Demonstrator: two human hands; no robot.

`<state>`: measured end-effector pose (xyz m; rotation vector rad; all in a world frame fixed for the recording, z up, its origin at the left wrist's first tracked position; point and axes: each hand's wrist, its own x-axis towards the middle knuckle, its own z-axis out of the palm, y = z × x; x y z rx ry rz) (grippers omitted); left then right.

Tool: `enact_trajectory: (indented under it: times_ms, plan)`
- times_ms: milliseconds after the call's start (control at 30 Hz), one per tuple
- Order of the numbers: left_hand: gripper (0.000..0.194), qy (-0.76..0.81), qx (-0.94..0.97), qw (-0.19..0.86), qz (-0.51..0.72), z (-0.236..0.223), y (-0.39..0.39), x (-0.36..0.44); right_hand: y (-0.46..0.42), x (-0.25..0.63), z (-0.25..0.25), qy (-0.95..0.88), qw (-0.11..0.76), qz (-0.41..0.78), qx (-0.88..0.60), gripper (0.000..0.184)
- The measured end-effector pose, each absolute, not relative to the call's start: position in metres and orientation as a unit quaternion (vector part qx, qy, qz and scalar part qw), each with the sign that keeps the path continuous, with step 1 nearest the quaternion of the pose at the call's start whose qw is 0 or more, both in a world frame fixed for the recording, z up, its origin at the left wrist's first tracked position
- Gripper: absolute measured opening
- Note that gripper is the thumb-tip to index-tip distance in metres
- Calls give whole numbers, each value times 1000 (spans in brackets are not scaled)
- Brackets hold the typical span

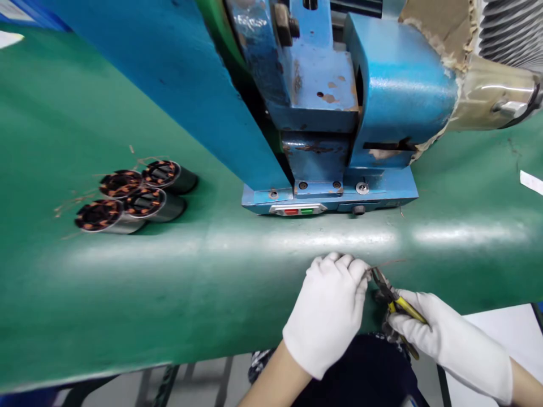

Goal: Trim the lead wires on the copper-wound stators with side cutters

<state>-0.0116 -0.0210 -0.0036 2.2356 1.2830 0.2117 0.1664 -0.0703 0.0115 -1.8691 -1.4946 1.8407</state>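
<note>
My left hand, in a white glove, is closed with the fingers curled over near the bench's front edge. Its thumb and forefinger pinch a thin copper wire that sticks out to the right. My right hand, also gloved, grips pliers with yellow handles. The pliers' jaws meet the wire right beside my left fingertips. Whether anything more lies under my left palm is hidden.
A blue machine with a red and green switch stands behind my hands. On the left, several motor stators with loose wire ends sit in a cluster on the green bench. White paper lies at the lower right.
</note>
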Motion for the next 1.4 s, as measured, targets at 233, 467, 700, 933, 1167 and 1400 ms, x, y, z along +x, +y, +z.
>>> enact_trajectory:
  times_ms: [233,467,700,933,1167,1400]
  plan:
    - [17,477,835,264,74,-4,-21,-11,-70,160,10,-489,72,608,-621,14]
    - [18,477,839,254,57,-3,-21,-11,-69,150,3,-422,168,601,-657,20]
    - [23,480,841,235,78,-8,-20,-17,-72,157,-4,-244,294,770,-512,22]
    - [34,554,760,258,221,-32,-8,-56,-31,155,-24,-178,517,724,-422,25]
    - [55,532,802,217,163,-65,-19,-100,30,297,-4,-266,620,476,-564,24]
    - [61,552,807,39,206,-58,-14,-33,65,373,11,-410,542,208,-704,26]
